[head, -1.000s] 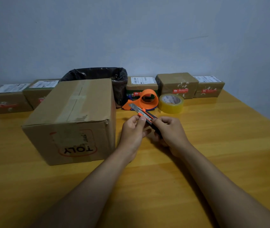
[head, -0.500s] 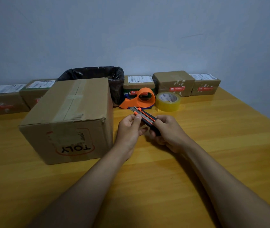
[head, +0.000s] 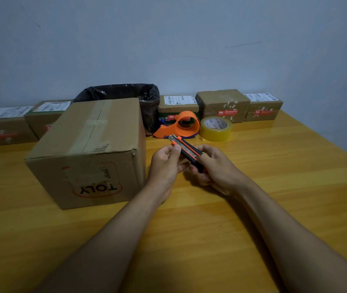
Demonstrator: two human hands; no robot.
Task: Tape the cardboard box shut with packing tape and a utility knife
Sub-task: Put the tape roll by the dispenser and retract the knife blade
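A large cardboard box with a red "TOLY" mark upside down on its near face stands left of centre, its top flaps closed under a strip of tape. Just right of it, above the table, both hands hold an orange and black utility knife that points away to the left. My right hand wraps the handle end. My left hand pinches the front part, thumb on top. Behind them lie an orange tape dispenser and a roll of clear yellowish tape.
A wooden table carries everything. Along the wall stands a row of small taped parcels, two more at the far left. A bin lined with a black bag sits behind the large box.
The view has shifted a little. Both hands stay on the knife at the same spot, with my left thumb resting on its top.
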